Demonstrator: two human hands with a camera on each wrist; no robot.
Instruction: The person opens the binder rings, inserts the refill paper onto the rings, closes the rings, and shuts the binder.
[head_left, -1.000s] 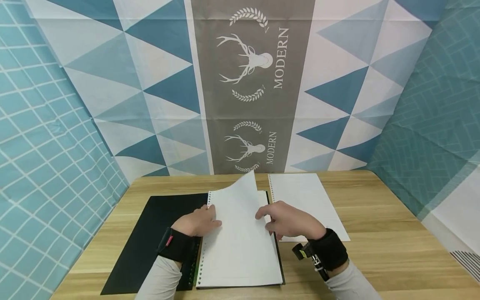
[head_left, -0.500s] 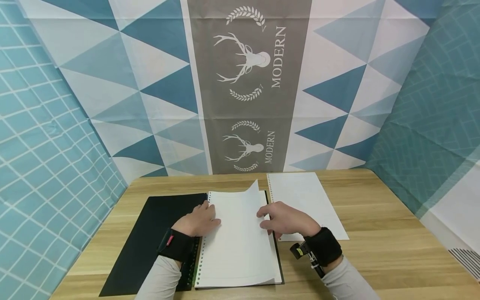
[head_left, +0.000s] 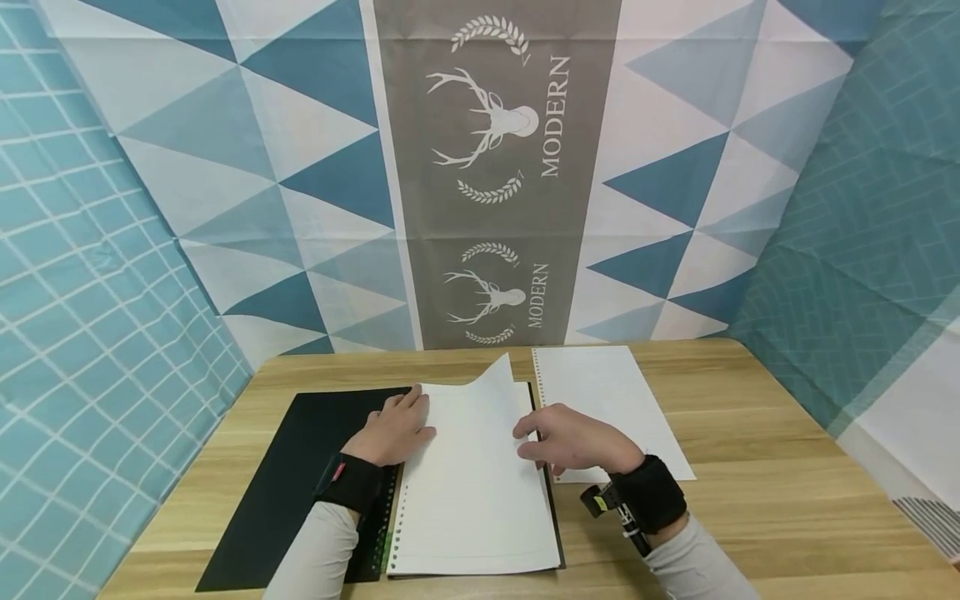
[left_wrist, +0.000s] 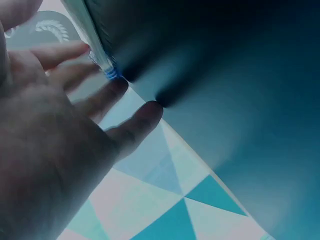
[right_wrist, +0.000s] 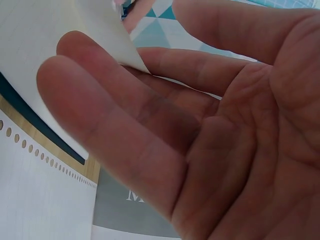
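Note:
A black loose-leaf binder (head_left: 300, 483) lies opened out on the table, its cover to the left. White punched sheets (head_left: 472, 508) lie on its right side; the far right corner of the top one curls upward. My left hand (head_left: 392, 429) rests by the far end of the ring edge, fingers stretched. In the left wrist view its fingertips touch the dark cover near the rings (left_wrist: 111, 71). At the right edge of the top sheet is my right hand (head_left: 573, 439), fingers loosely bent. The right wrist view shows thumb and fingers apart, with the lifted sheet (right_wrist: 107, 35) against the fingers.
A loose punched sheet (head_left: 615, 400) lies to the right of the binder, partly behind the right hand. The wooden table (head_left: 750, 500) meets a patterned cloth backdrop (head_left: 495, 200) at its far edge. Tile-patterned cloth (head_left: 97, 333) hangs at the left.
My left hand has moved farther away along the ring edge, its fingers now straighter. The top sheet's raised far corner dipped, then rose slightly. My right hand has barely moved.

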